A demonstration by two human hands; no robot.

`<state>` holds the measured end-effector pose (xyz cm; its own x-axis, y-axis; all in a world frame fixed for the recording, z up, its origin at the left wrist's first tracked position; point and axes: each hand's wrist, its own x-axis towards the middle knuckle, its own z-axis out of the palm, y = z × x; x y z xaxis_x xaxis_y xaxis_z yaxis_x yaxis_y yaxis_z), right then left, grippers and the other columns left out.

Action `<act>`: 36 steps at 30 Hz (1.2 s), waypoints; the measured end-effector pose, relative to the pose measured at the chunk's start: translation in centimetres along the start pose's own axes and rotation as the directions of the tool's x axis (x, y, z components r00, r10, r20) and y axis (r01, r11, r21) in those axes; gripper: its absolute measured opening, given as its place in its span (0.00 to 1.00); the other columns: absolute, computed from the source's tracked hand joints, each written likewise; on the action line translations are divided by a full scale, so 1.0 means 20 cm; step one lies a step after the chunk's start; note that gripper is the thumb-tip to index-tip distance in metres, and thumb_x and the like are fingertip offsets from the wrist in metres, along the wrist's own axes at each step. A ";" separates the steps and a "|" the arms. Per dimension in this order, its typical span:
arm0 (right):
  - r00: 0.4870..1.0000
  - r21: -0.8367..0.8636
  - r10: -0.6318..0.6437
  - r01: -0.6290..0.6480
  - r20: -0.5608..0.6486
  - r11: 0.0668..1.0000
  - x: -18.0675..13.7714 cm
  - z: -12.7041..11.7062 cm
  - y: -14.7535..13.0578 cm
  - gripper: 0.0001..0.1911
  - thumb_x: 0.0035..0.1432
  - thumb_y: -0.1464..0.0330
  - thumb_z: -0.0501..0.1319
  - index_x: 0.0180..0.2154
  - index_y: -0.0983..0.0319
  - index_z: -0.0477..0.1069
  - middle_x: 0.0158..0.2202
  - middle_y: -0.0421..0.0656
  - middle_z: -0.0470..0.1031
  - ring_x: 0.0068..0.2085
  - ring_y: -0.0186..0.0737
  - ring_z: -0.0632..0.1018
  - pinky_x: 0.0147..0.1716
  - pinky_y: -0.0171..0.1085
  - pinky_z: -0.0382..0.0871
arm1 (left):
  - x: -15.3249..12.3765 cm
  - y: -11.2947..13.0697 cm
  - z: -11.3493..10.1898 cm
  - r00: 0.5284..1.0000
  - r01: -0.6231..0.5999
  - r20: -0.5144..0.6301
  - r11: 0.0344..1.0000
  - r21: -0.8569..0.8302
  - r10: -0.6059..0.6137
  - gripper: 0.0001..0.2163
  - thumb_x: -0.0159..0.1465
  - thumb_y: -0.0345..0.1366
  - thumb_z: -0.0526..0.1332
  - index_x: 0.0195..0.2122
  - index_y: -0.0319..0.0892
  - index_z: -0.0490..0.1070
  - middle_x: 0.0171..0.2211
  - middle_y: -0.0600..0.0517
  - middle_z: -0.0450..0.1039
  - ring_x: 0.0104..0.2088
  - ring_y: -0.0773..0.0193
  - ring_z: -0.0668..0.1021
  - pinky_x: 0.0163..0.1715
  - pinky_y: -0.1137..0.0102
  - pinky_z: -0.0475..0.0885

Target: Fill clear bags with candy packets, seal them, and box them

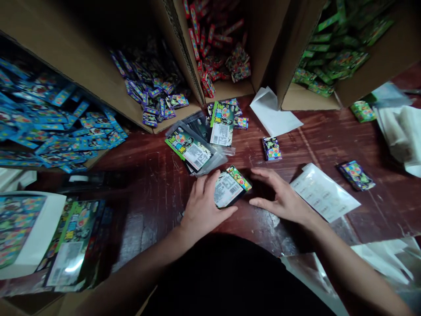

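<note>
My left hand [201, 206] rests on the dark wooden floor [154, 184] with fingers and thumb closed round the left end of a flat packet [232, 188] with a white barcode label and a green header. My right hand [279, 197] lies just right of the packet, fingers stretched out toward it, holding nothing. Beyond the hands lie two more clear-bagged packets [190, 148] with the same labels, and another packet [222, 123] farther back. A small purple card pack [272, 148] lies apart on the floor.
Cardboard boxes lie open on their sides: blue packs [49, 118] at left, purple packs [151, 92], red packs [213, 48], green packs [332, 48] at right. A label sheet [324, 192] and a card pack [355, 174] lie right. A packet stack [72, 241] sits near left.
</note>
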<state>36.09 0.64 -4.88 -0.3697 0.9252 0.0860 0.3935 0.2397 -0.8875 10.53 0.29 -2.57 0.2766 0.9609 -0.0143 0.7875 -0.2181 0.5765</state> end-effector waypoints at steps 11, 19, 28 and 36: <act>0.962 0.377 0.273 -0.248 -0.011 0.892 0.07 0.03 0.06 0.14 0.67 0.57 0.61 0.49 0.56 0.71 0.39 0.40 0.75 0.36 0.37 0.76 0.38 0.37 0.76 | 0.18 -0.05 0.15 0.985 0.167 0.101 0.619 -0.767 -0.140 0.18 0.70 0.42 0.59 0.60 0.46 0.67 0.52 0.46 0.74 0.50 0.58 0.77 0.51 0.64 0.73; 0.919 0.514 0.288 -0.116 -0.270 0.850 0.04 0.20 0.02 0.21 0.67 0.61 0.63 0.58 0.50 0.61 0.45 0.40 0.75 0.46 0.38 0.78 0.47 0.38 0.74 | 0.23 -0.01 0.12 0.932 0.282 0.153 0.390 -0.876 -0.329 0.15 0.64 0.38 0.66 0.50 0.45 0.69 0.38 0.52 0.76 0.37 0.65 0.78 0.38 0.71 0.73; 0.902 0.423 0.367 -0.247 -0.229 0.872 0.00 0.19 -0.02 0.13 0.67 0.60 0.63 0.52 0.53 0.75 0.44 0.42 0.78 0.41 0.39 0.79 0.43 0.39 0.75 | 0.24 -0.08 0.05 0.968 0.249 0.202 0.582 -0.774 -0.146 0.08 0.67 0.41 0.63 0.43 0.44 0.74 0.42 0.51 0.77 0.42 0.62 0.78 0.45 0.68 0.72; 0.915 0.349 0.237 -0.116 -0.325 0.930 0.03 0.21 -0.06 0.16 0.67 0.63 0.63 0.55 0.50 0.74 0.49 0.42 0.79 0.51 0.40 0.79 0.54 0.42 0.72 | 0.25 -0.09 0.01 0.970 0.241 0.181 0.560 -0.792 -0.162 0.12 0.64 0.41 0.66 0.47 0.43 0.74 0.42 0.49 0.81 0.45 0.60 0.80 0.49 0.64 0.72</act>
<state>31.88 -0.28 -5.65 0.0286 0.9995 0.0158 0.1147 0.0124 -0.9933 10.58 5.45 -3.84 0.2408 0.9365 -0.2549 0.0715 0.2448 0.9669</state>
